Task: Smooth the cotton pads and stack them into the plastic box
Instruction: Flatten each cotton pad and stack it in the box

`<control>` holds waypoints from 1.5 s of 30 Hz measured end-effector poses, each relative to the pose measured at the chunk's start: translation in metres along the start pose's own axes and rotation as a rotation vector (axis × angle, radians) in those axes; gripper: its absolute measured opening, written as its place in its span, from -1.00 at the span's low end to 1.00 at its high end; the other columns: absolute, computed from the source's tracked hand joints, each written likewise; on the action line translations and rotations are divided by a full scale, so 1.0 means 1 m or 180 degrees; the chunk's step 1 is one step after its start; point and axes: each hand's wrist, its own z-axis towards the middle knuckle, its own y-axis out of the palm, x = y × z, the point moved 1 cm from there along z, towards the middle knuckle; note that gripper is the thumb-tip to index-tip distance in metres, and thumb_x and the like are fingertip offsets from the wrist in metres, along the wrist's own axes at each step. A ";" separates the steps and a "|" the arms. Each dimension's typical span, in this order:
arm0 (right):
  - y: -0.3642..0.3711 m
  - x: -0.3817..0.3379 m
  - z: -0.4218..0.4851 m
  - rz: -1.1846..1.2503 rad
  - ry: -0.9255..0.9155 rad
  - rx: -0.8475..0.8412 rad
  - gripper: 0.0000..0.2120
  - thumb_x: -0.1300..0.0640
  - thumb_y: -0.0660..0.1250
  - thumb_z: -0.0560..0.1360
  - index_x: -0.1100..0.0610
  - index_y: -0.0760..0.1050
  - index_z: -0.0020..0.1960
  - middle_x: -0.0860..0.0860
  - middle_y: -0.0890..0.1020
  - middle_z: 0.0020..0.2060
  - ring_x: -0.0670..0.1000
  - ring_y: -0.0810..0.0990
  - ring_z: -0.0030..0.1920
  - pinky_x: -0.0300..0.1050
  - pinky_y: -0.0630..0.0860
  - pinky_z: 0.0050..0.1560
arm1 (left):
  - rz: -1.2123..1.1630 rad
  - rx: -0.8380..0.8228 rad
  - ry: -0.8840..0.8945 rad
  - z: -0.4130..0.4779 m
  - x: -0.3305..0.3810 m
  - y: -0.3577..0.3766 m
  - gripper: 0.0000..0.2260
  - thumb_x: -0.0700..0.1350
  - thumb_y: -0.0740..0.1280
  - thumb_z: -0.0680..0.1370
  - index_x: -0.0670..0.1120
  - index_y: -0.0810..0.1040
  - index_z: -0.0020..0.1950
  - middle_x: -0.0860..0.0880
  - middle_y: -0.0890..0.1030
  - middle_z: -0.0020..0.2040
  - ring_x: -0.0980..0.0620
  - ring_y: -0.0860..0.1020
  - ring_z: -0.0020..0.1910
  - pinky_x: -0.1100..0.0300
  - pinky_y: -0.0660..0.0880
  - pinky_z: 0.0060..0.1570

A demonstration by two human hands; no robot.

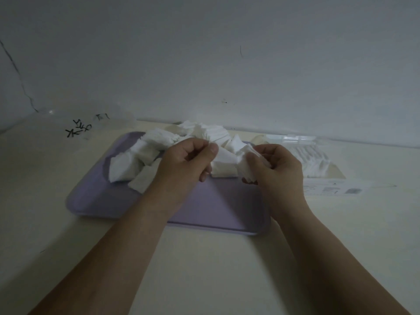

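Observation:
A loose heap of white cotton pads (145,153) lies on the far half of a lilac tray (218,208). Both hands hover over the tray's middle. My left hand (186,164) pinches the edge of one pad (223,155) between thumb and fingers. A small bundle of pads (248,171) is gripped in my right hand (277,167). To the right of the tray stands the clear plastic box (318,164), with a neat row of pads (311,155) lying inside it.
A pale table (204,269) carries everything and meets a white wall (204,64) just behind the tray. Crumpled clear wrapping with black lettering (79,128) lies at the back left. A label strip (336,190) runs along the box's near side.

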 end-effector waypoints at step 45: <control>0.012 -0.007 -0.014 -0.0743 0.0052 -0.1129 -0.36 0.44 0.22 0.51 -0.10 0.43 0.44 -0.12 0.61 0.17 -0.21 0.60 0.20 -0.37 0.52 0.16 | 0.1876 -0.0573 0.0365 -0.001 -0.016 0.004 -0.91 -0.20 0.45 0.55 -0.03 0.68 -0.12 0.08 0.50 -0.43 0.15 0.39 -0.44 0.27 0.32 -0.38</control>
